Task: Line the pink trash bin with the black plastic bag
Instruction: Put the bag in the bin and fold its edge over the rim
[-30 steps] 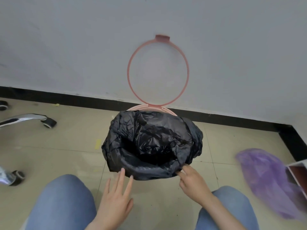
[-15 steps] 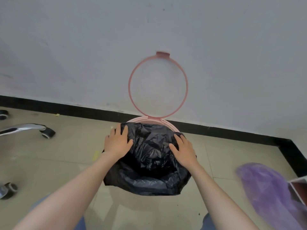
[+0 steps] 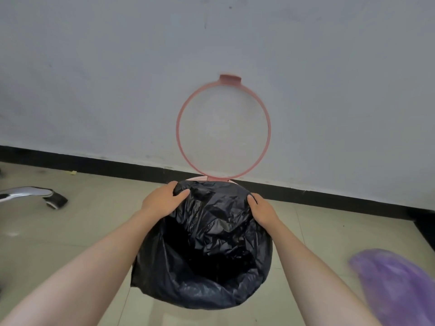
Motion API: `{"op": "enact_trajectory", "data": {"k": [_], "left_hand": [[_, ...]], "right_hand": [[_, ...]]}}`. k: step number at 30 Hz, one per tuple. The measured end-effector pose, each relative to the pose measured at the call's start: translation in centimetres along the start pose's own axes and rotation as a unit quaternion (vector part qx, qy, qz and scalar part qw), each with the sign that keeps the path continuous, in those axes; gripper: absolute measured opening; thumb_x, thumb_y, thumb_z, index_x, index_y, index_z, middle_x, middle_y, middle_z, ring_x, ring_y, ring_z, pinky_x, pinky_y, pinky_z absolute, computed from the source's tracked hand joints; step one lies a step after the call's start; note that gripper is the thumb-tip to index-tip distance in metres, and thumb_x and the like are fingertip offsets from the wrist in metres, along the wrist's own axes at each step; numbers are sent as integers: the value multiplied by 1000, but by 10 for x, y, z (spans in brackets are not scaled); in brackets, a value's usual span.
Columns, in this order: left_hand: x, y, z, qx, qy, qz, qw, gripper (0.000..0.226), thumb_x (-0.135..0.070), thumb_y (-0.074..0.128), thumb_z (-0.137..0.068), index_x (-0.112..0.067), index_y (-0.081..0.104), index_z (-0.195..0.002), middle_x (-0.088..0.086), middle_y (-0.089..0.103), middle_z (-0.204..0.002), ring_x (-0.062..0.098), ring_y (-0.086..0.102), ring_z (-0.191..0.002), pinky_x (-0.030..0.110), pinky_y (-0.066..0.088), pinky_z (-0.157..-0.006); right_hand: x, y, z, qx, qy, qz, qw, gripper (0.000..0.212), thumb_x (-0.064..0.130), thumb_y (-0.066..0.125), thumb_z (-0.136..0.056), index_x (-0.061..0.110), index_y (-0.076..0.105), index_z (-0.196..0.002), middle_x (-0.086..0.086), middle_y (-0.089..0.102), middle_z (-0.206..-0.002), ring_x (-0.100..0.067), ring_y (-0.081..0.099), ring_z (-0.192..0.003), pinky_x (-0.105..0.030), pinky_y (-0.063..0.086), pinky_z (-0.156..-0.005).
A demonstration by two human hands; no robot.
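I am at the step of seating the crinkled black plastic bag (image 3: pixel 207 250) over the mouth of the round pink plastic trash bin (image 3: pixel 200 178), which stands on the floor against the wall right in front of me; the bag covers nearly all of it, so only a thin arc of pale pink rim shows at the far side. My left hand (image 3: pixel 162 201) is at the far-left edge of the bin, fingers curled over and thumb tucked under, pinching a bunched fold of the film. My right hand (image 3: pixel 261 209) is at the far-right edge, laid over the bag where it meets the rim with the fingers bent down the outside; I cannot tell whether they actually nip the plastic or just press it there. The near half of the bag already hangs turned over the outside as a loose, baggy skirt, while the middle sags into a dark hollow. I judge the far edge is the part not yet settled, so the next move calls for drawing that bunched film outward and down over the back rim, evenly on both sides, and then lowering the thin pink plastic hoop (image 3: pixel 223 128), which stands hinged upright against the pale grey wall (image 3: pixel 94 78), to clamp it. The film is thin, glossy and heavily creased, likely to slip or tear if tugged hard. The floor is smooth beige tile (image 3: pixel 82 220), and a blurred purple plastic bag (image 3: pixel 395 285) lies well apart at my right.
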State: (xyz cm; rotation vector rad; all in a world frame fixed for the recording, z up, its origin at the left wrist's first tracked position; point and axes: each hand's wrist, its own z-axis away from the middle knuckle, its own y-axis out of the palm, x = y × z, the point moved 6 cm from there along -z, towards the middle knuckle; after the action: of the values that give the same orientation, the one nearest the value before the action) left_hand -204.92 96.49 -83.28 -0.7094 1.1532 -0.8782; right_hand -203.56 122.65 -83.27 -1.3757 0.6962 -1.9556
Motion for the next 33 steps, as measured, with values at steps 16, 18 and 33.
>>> {"op": "enact_trajectory", "data": {"k": [16, 18, 33], "left_hand": [[-28, -21, 15, -172, 88, -158, 968, 62, -50, 31, -91, -10, 36, -138, 18, 38, -145, 35, 33, -134, 48, 32, -106], [-51, -13, 37, -212, 213, -231, 925, 61, -46, 32, -83, -9, 54, -126, 21, 51, -135, 36, 42, -127, 51, 37, -101], [-50, 35, 12, -29, 217, -397, 891, 77, -51, 35, -92, -25, -14, -145, 17, -18, -154, 37, -13, -142, 54, 0, -114]], "right_hand": [[19, -29, 7, -213, -41, 78, 973, 44, 37, 29, -95, 8, 59, -112, -18, 60, -120, -35, 52, -113, -45, 43, -92], [41, -25, 30, -276, -213, 234, 908, 39, 29, 38, -87, 8, 64, -106, -17, 65, -113, -34, 59, -108, -42, 47, -88], [38, 51, 9, 56, -253, 626, 736, 61, 54, 33, -92, 25, 20, -144, -14, -9, -156, -37, -19, -140, -62, -13, -108]]}}
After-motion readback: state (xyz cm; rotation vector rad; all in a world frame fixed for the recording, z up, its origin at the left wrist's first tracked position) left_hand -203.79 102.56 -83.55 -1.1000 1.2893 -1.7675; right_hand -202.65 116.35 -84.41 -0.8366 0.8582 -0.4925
